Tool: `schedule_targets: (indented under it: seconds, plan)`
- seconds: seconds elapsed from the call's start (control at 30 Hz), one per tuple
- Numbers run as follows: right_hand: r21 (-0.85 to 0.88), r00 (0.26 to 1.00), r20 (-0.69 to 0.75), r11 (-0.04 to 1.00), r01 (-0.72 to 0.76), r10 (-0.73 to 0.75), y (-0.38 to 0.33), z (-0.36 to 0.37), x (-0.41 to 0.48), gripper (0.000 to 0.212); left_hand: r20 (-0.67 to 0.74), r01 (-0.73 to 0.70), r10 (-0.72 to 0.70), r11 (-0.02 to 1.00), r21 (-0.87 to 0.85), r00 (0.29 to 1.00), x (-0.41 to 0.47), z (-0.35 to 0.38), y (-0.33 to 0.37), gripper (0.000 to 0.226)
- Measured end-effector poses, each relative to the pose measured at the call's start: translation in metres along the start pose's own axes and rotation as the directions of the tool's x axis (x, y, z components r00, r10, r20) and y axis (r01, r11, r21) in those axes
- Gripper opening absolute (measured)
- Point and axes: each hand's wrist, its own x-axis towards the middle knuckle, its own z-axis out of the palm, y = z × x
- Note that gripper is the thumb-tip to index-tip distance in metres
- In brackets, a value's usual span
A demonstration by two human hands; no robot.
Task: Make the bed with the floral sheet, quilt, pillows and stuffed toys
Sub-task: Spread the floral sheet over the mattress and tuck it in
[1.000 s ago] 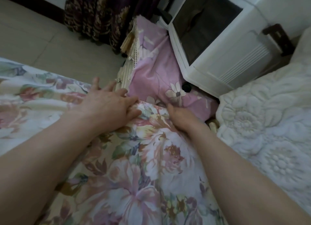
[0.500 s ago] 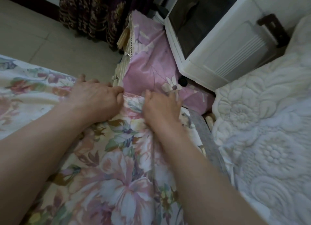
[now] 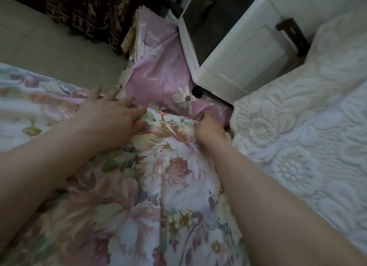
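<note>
Cotton-like fabric printed with big pink and cream blooms: the floral sheet (image 3: 158, 176) is spread beneath both forearms and runs up to the hands, with its far corner lying between them. The left hand (image 3: 111, 118) is laid flat on the sheet, fingers (image 3: 95, 92) splayed wide and straight, palm pressed down, nothing clasped. The right hand (image 3: 208, 127) is curled tight at the sheet's far edge, and the cloth there is bunched into folds, so the edge is gripped. How far the fingertips are tucked under cannot be told.

To the right of the right hand, touching the sheet's side edge, a white quilted bed cover (image 3: 297, 146) with raised flower stitching is left uncovered. Just beyond both hands, a crumpled pink flowered cloth (image 3: 158, 76) is wedged beside the bed. A white bedside cabinet (image 3: 248, 67) with a dark top is seen beyond the right hand, and the pink cloth is pressed against its near side. A small round black thing (image 3: 197, 92) is spotted at the cabinet's lower corner, too small to be named. Beyond the left hand, pale floor (image 3: 49, 47) is shown, and farther off a dark patterned curtain (image 3: 89, 13) hangs down to it.
</note>
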Motion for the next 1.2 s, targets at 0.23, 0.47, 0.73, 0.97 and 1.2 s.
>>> schedule_targets:
  seconds: [0.23, 0.47, 0.73, 0.97, 1.2]
  plan:
    - [0.26, 0.994, 0.079, 0.962, -0.089, 0.07, -0.007, -0.011, 0.02, 0.039, -0.007, -0.017, 0.018, 0.999, 0.037, 1.0, 0.001, 0.005, -0.001, 0.058]
    - [-0.271, 0.911, -0.3, 0.941, 0.203, -0.283, -0.002, 0.018, 0.012, 0.032, -0.027, -0.044, 0.045, 0.998, 0.033, 0.999, 0.002, 0.007, -0.001, 0.063]
    - [-0.325, 0.933, -0.301, 0.941, 0.096, -0.199, 0.001, 0.018, 0.013, 0.034, -0.006, -0.067, 0.067, 0.998, 0.014, 0.998, 0.002, 0.005, -0.001, 0.059]
    - [-0.15, 0.86, -0.112, 0.864, 0.481, -0.498, -0.036, 0.053, -0.055, 0.048, -0.007, 0.038, -0.038, 0.995, 0.096, 0.999, 0.004, 0.004, -0.006, 0.054]
    - [-0.065, 0.908, -0.021, 0.907, 0.417, -0.419, -0.036, 0.037, -0.142, 0.051, -0.075, 0.17, -0.171, 0.985, -0.022, 0.982, 0.004, -0.001, -0.021, 0.06]
